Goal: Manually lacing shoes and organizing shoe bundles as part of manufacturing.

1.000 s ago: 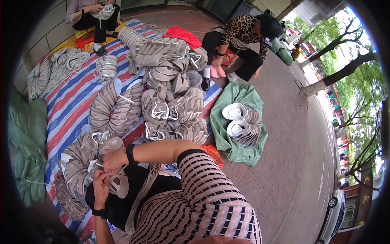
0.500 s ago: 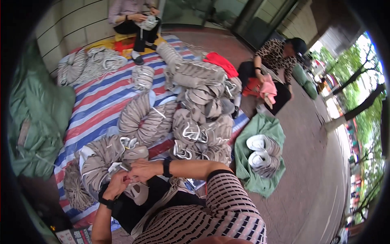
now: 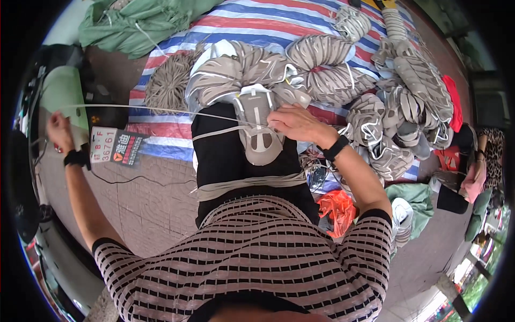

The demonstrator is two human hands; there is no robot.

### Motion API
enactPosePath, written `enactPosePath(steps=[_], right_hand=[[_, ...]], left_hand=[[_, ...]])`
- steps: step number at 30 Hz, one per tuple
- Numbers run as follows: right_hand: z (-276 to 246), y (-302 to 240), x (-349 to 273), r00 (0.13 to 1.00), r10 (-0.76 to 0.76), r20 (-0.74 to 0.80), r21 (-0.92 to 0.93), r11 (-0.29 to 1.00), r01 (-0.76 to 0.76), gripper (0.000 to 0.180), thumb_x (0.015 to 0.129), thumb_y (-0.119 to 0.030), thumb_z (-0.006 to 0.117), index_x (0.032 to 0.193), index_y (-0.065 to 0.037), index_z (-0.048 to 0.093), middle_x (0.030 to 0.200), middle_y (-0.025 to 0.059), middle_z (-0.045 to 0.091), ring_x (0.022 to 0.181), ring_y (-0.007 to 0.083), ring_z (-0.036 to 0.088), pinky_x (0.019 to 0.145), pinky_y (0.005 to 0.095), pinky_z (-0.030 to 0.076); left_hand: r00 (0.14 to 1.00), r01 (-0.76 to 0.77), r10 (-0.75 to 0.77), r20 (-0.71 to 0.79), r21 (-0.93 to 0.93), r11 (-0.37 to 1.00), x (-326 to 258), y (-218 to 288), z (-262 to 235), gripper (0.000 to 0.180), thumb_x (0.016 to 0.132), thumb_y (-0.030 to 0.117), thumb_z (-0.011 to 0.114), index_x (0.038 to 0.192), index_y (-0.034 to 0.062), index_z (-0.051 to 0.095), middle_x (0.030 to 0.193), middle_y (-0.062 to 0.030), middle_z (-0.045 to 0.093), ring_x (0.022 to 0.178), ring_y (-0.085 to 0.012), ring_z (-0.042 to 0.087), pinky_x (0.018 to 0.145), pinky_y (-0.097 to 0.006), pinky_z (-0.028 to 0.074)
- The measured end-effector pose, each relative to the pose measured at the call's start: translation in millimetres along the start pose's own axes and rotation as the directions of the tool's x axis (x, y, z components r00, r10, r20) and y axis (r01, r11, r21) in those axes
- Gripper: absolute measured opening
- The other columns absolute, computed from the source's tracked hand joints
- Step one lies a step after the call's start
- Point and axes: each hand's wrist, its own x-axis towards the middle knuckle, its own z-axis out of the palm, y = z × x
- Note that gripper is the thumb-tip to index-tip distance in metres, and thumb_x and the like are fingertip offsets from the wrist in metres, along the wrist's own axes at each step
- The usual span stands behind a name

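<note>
A taupe shoe upper [image 3: 263, 154] with a pale tongue lies across my black-trousered thighs, toe toward me. My right hand [image 3: 294, 122] is closed on its right edge beside the lace holes. From the upper a thin pale shoelace [image 3: 161, 109] runs taut to the far left. At its end my left hand [image 3: 60, 131] is raised, its fingers closed round the lace. A second stretch of lace crosses my left thigh to the upper. Just beyond my knees sits a curved stack of nested shoe uppers [image 3: 225, 72], with a bundle of loose laces [image 3: 170, 83] at its left.
More stacked uppers [image 3: 416, 96] lie on the striped sheet [image 3: 236, 21] to the right. A green sack [image 3: 139, 24] stands far left. Near my left hand is a parked scooter with a plate [image 3: 102, 145]. An orange plastic bag [image 3: 338, 212] sits by my right hip. A co-worker sits at far right.
My hands were together at the upper; my left hand has swung far out to the left, drawing the lace out. My right hand stays at the upper. The view has turned down and left.
</note>
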Motion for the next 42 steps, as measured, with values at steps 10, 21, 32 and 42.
enactPosePath(steps=[10, 21, 32, 42], right_hand=[[0.0, -9.9, -16.4, 0.980, 0.080, -0.183, 0.261, 0.965, -0.031, 0.027, 0.079, -0.004, 0.056, 0.105, -0.012, 0.056, 0.082, 0.0063, 0.059, 0.072, 0.0233, 0.057, 0.066, 0.0345, 0.044], [24.0, -29.5, -26.7, 0.934, -0.054, -0.353, -0.042, 0.998, 0.041, 0.021, 0.075, -0.003, 0.063, 0.095, -0.009, 0.061, 0.090, 0.0079, 0.055, 0.081, 0.0263, 0.055, 0.072, 0.0322, 0.043], [43.0, -19.4, -18.8, 0.876, 0.478, 0.068, 0.996, 0.021, -0.089, 0.010, 0.088, -0.012, 0.053, 0.085, -0.004, 0.059, 0.080, 0.0014, 0.058, 0.075, 0.0071, 0.048, 0.068, 0.0199, 0.035], [36.7, -26.6, -15.8, 0.903, 0.430, 0.016, 0.994, 0.095, -0.062, 0.016, 0.088, -0.014, 0.054, 0.099, -0.004, 0.060, 0.076, -0.0011, 0.049, 0.068, 0.0088, 0.044, 0.066, 0.0209, 0.035]], left_hand=[[0.940, 0.305, -0.338, 0.041, -0.543, 0.782, -84.4, -48.9, -7.7, 0.014, 0.085, 0.007, 0.056, 0.095, -0.0031, 0.056, 0.092, -0.0133, 0.061, 0.081, -0.0240, 0.064, 0.074, -0.035, 0.055], [0.810, -0.101, 0.292, 0.510, -0.369, 0.924, -253.0, 196.5, 103.5, 0.019, 0.079, 0.003, 0.060, 0.097, 0.0052, 0.056, 0.091, -0.0076, 0.057, 0.082, -0.0196, 0.057, 0.070, -0.028, 0.047], [0.262, -0.470, 0.651, 0.712, -0.495, 0.731, -328.7, 302.0, 171.9, 0.021, 0.076, 0.025, 0.065, 0.087, 0.0078, 0.058, 0.086, -0.0070, 0.046, 0.090, -0.0233, 0.046, 0.077, -0.035, 0.037], [0.080, -0.816, 0.818, 0.570, -0.433, 0.382, -250.1, 267.9, 181.9, 0.007, 0.078, 0.016, 0.057, 0.075, 0.0104, 0.054, 0.084, -0.0022, 0.049, 0.090, -0.0192, 0.047, 0.078, -0.034, 0.038]])
